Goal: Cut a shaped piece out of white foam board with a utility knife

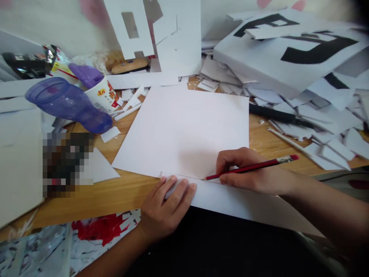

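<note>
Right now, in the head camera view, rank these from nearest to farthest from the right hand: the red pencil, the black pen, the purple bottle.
From the right hand:
1. Red pencil, held in that hand, tip on the white sheet.
2. Black pen, farther back on the desk, to the right.
3. Purple bottle, lying far across on the left.

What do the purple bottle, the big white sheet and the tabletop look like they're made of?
Purple bottle: translucent plastic, glossy; light shows through it. White sheet: matte paper or thin card, lying flat with crisp edges. Tabletop: wood or wood-look laminate, with visible grain and a light sheen.
</note>
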Action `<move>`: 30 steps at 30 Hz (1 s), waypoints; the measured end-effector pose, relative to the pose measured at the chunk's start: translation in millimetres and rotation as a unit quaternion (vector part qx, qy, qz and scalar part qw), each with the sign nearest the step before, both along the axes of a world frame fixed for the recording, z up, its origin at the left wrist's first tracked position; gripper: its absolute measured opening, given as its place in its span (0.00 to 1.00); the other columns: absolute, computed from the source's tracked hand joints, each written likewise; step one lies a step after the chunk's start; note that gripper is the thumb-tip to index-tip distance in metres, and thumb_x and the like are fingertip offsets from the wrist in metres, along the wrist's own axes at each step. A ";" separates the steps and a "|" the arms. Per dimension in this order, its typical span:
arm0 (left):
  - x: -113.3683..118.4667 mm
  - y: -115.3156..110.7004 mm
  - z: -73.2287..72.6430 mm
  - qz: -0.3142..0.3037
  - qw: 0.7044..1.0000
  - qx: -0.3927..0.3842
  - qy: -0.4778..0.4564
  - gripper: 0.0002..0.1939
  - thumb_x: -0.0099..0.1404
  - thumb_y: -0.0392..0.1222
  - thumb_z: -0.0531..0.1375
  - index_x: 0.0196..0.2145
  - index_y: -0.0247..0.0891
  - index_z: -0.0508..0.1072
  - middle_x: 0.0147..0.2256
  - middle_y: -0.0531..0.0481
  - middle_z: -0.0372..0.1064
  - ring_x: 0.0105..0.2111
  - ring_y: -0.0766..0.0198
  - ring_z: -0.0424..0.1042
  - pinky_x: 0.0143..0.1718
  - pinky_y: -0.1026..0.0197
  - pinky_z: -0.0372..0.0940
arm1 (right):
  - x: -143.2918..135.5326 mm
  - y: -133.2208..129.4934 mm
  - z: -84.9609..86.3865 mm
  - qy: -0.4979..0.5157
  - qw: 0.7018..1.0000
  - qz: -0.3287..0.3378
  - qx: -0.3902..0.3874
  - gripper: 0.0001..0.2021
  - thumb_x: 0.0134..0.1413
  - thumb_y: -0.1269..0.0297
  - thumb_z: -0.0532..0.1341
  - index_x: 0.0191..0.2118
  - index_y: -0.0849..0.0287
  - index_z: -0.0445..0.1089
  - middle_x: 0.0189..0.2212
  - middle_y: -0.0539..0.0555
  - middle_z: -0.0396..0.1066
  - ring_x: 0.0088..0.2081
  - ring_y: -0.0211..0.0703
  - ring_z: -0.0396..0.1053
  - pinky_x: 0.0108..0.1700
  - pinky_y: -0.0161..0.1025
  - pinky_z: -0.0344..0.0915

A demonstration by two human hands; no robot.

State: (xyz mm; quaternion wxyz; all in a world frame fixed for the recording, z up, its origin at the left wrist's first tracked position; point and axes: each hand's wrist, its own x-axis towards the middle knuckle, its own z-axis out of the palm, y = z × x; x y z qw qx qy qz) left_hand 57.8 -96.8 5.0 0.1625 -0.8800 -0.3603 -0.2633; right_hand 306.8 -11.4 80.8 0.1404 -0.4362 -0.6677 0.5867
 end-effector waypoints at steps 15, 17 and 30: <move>2.0 0.2 -0.9 0.010 1.000 0.005 0.002 0.20 0.61 0.26 0.63 0.50 0.37 0.76 0.45 0.47 0.78 0.45 0.48 0.74 0.47 0.46 0.73 | 40.8 -5.1 2.3 -0.041 0.999 0.020 0.021 0.04 0.49 0.64 0.61 0.26 0.56 0.68 0.21 0.48 0.65 0.24 0.37 0.60 0.23 0.34 0.54; 2.1 0.3 -0.3 0.008 1.000 0.004 0.004 0.20 0.61 0.26 0.62 0.50 0.38 0.76 0.45 0.48 0.77 0.45 0.49 0.74 0.47 0.46 0.73 | 41.8 -5.0 0.8 -0.033 0.999 0.018 0.015 0.05 0.49 0.64 0.61 0.26 0.56 0.67 0.21 0.48 0.65 0.23 0.36 0.61 0.22 0.34 0.55; -2.2 1.6 1.8 -0.011 0.999 -0.023 -0.044 0.13 0.64 0.33 0.61 0.47 0.37 0.77 0.43 0.44 0.76 0.45 0.49 0.72 0.43 0.47 0.72 | 92.1 -75.4 -23.9 -0.177 0.909 0.052 0.373 0.13 0.56 0.60 0.64 0.47 0.53 0.73 0.46 0.59 0.73 0.43 0.50 0.74 0.41 0.44 0.72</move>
